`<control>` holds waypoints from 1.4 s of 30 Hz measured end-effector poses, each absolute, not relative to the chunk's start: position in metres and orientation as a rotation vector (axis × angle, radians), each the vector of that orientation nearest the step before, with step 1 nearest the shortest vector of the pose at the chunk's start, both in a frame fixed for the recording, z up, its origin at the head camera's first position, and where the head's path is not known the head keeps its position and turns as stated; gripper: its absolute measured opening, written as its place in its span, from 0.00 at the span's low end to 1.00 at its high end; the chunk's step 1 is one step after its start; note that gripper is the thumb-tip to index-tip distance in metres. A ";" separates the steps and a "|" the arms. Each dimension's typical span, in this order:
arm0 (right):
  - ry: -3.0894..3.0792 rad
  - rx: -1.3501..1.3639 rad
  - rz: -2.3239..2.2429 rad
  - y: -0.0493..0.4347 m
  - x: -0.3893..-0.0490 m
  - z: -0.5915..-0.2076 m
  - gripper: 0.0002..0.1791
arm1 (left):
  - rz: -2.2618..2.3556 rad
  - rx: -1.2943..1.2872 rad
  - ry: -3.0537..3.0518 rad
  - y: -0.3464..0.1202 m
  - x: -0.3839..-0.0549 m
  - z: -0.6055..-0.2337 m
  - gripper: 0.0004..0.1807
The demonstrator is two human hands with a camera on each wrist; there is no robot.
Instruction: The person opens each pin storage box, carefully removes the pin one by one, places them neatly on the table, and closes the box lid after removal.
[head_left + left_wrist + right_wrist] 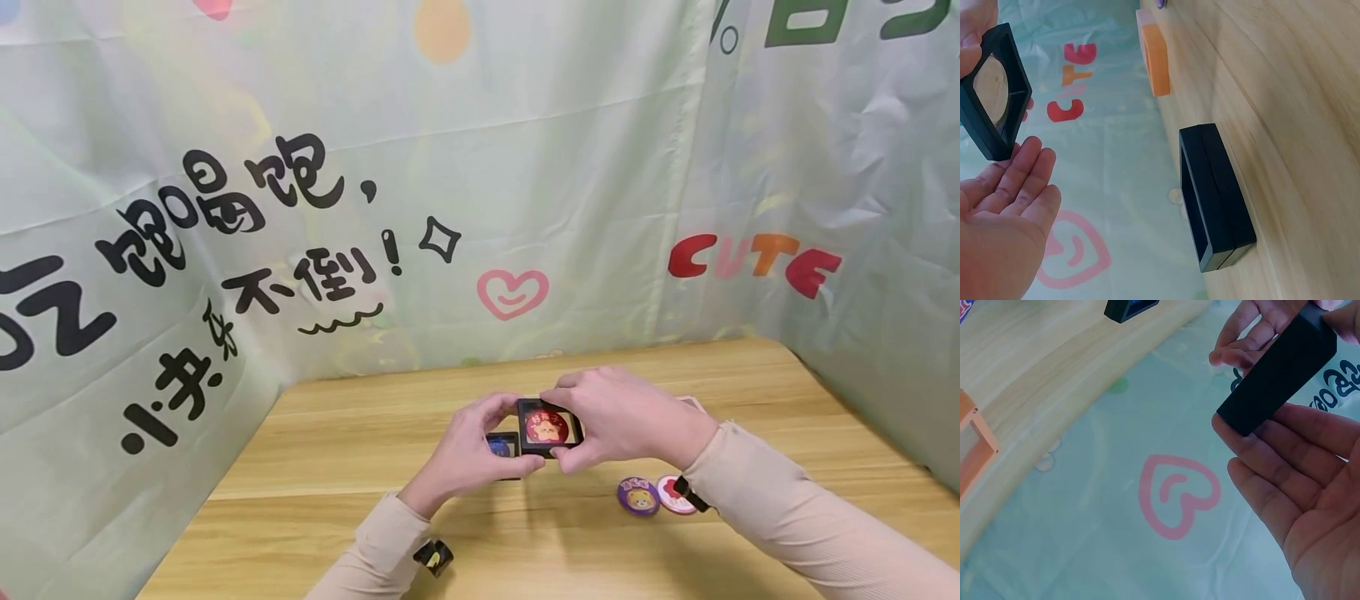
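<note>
My left hand [468, 446] and right hand [622, 417] together hold a square black display frame [528, 451] raised above the table. Inside it sits a round red badge [548, 427] with a bear face, turned toward the head camera. The left thumb lies along the frame's lower edge, its fingers at the left side. On the opposite side, the right fingers lie over the top edge and the right thumb is below. Partly hidden behind the left hand, a second black frame [1219, 197] stands upright on the table; a blue badge [500, 447] shows inside it.
Two round badges, one purple [638, 497] and one white with red [675, 492], lie on the wooden table [300, 517] near the right forearm. An orange frame [1157, 59] stands farther right, mostly behind the right wrist. Printed cloth [570, 167] hangs around the table.
</note>
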State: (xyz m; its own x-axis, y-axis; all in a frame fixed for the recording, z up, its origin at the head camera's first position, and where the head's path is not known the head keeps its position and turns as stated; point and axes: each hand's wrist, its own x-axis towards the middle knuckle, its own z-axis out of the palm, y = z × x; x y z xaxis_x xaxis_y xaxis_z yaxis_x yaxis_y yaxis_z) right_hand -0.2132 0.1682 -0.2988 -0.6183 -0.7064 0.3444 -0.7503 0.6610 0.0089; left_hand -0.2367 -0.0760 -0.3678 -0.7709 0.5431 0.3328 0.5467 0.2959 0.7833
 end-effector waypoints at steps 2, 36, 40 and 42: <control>-2.563 1.163 0.212 0.169 -0.213 -0.299 0.20 | -1.588 -1.070 -2.526 -0.075 -0.237 -0.368 0.32; -2.669 1.232 0.057 0.160 -0.204 -0.290 0.16 | -1.655 -1.057 -2.575 -0.072 -0.233 -0.369 0.29; -2.662 1.217 0.064 0.159 -0.204 -0.290 0.16 | -1.660 -1.033 -2.586 -0.072 -0.233 -0.368 0.30; -2.667 1.221 0.081 0.159 -0.205 -0.290 0.15 | -1.652 -1.021 -2.593 -0.072 -0.233 -0.368 0.30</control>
State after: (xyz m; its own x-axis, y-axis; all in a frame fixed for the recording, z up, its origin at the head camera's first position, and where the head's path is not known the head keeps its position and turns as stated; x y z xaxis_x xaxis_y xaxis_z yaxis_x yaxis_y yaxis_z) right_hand -0.2047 0.1591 -0.2898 -0.6358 -0.7428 0.2097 -0.7541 0.6557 0.0362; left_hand -0.2327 -0.0721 -0.3682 -0.7969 0.5536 0.2419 0.4532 0.2831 0.8453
